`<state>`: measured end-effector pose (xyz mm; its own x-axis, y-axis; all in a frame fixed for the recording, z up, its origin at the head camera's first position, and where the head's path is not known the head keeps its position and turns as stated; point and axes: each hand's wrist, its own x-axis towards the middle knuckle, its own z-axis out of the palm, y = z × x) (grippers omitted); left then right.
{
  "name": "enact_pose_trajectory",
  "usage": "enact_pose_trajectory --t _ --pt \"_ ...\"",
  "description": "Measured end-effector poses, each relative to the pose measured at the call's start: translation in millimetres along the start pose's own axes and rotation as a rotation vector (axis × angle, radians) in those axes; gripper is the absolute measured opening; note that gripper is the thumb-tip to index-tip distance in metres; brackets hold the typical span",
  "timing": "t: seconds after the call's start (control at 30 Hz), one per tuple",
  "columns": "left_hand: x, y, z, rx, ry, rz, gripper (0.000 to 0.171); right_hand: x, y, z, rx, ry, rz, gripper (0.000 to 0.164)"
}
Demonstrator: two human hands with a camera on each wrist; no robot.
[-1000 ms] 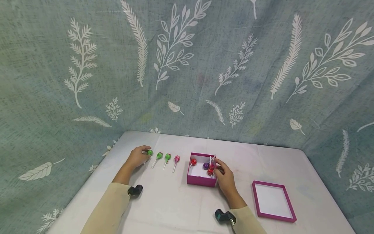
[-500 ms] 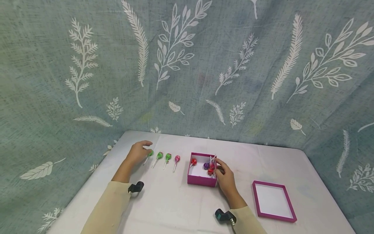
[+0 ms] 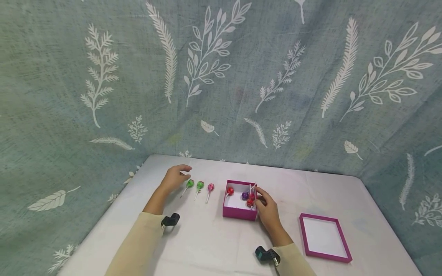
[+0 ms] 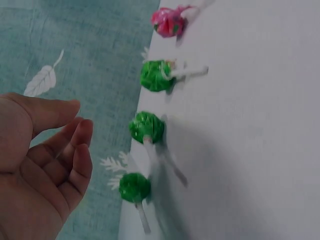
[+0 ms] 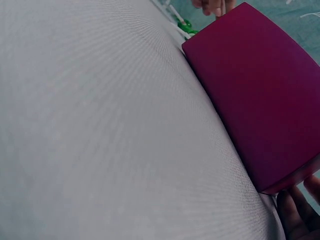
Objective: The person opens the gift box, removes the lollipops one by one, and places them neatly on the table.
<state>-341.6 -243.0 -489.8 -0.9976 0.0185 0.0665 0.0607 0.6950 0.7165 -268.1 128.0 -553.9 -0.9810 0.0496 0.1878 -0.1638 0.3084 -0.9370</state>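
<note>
My left hand [image 3: 174, 178] hovers over the left end of a lollipop row, thumb and fingers apart and holding nothing. In the left wrist view the row shows a pink lollipop [image 4: 169, 22], a green lollipop [image 4: 157, 76], another green lollipop [image 4: 146, 127] and an end green lollipop [image 4: 135, 187], which my hand hides in the head view. My right hand [image 3: 268, 211] grips the right wall of an open magenta box [image 3: 239, 213]. Inside lie a red lollipop [image 3: 230, 191] at the left, a purple lollipop [image 3: 244, 196] and more red ones near my fingers.
A magenta lid [image 3: 324, 235] lies white inside up at the right of the white-covered table [image 3: 203, 245]. A leaf-patterned curtain [image 3: 238, 76] hangs behind the table. A black wrist camera [image 3: 170, 219] sits at my left sleeve.
My left hand has come off the end green lollipop and shifted right over the row, now covering that lollipop in the head view. My right hand stays at the box.
</note>
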Motion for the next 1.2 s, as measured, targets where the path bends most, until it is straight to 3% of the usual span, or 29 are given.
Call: enact_pose_trajectory --t 0.67,0.9,1.2 --pt "-8.2 55.2 38.3 -0.058 -0.028 0.117 0.028 -0.3 0.2 -0.3 0.002 0.014 -0.025 0.050" --pt "-8.7 76.5 51.2 -0.030 -0.057 0.144 0.027 -0.3 -2.6 -1.8 -0.001 0.007 -0.015 0.050" --pt "-13.6 97.2 66.7 0.003 -0.115 0.238 0.026 -1.1 -5.0 -3.0 0.009 0.008 -0.034 0.051"
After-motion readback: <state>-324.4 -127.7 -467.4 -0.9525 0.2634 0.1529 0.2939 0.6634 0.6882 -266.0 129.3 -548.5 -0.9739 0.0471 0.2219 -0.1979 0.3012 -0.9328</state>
